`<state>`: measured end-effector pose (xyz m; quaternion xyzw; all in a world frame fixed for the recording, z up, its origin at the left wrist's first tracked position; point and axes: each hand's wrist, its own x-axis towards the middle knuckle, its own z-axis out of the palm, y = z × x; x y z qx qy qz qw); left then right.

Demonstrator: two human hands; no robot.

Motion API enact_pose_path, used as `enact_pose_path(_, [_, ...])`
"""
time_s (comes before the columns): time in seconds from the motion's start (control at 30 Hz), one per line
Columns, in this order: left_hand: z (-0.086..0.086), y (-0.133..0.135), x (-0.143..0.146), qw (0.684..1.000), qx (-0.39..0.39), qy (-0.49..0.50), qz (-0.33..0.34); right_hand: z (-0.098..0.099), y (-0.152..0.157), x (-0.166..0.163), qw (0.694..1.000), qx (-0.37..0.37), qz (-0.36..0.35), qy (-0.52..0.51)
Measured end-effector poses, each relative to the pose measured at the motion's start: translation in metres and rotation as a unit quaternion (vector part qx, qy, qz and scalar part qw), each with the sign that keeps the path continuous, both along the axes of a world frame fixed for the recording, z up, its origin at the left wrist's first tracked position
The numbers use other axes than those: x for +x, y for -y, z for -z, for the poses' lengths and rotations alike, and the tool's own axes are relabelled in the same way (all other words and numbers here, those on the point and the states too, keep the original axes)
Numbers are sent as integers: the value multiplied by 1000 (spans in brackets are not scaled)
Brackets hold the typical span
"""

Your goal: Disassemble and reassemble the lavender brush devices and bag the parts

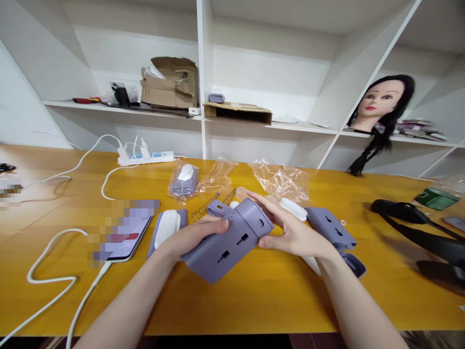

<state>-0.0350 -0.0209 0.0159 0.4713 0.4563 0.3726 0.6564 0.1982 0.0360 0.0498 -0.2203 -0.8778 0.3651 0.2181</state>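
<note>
A purple plastic box-shaped case (232,247) with keyhole slots and small round holes is held tilted above the table. My left hand (198,232) grips it from the left, thumb on its upper edge. At the right end is a purple cap (258,218), and my right hand (290,230) is closed around it, with thumb and fingers on opposite sides. Metal coil springs (205,207) lie just behind the case. Right of my right hand rests another purple slotted casing (329,228), with a purple cap piece (354,264) in front of it.
A white-topped purple case (167,230) and a plugged-in phone (129,237) lie to the left. Behind are a bagged purple case (185,182), clear plastic bags (281,177) and a power strip (156,158). Black headphones (417,232) sit right. A mannequin head (381,102) stands on the shelf.
</note>
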Motion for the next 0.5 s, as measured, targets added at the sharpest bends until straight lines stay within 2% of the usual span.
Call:
enact_pose_path(0.07, [-1, 0, 2, 999, -17, 28, 3, -1, 5, -3, 999, 20, 12, 24])
enact_pose_path(0.27, [-1, 2, 6, 997, -47, 66, -4, -2, 20, -13, 987, 94, 110, 73])
enact_pose_path(0.5, [-1, 4, 7, 997, -50, 61, 6, -5, 27, -15, 983, 111, 120, 89])
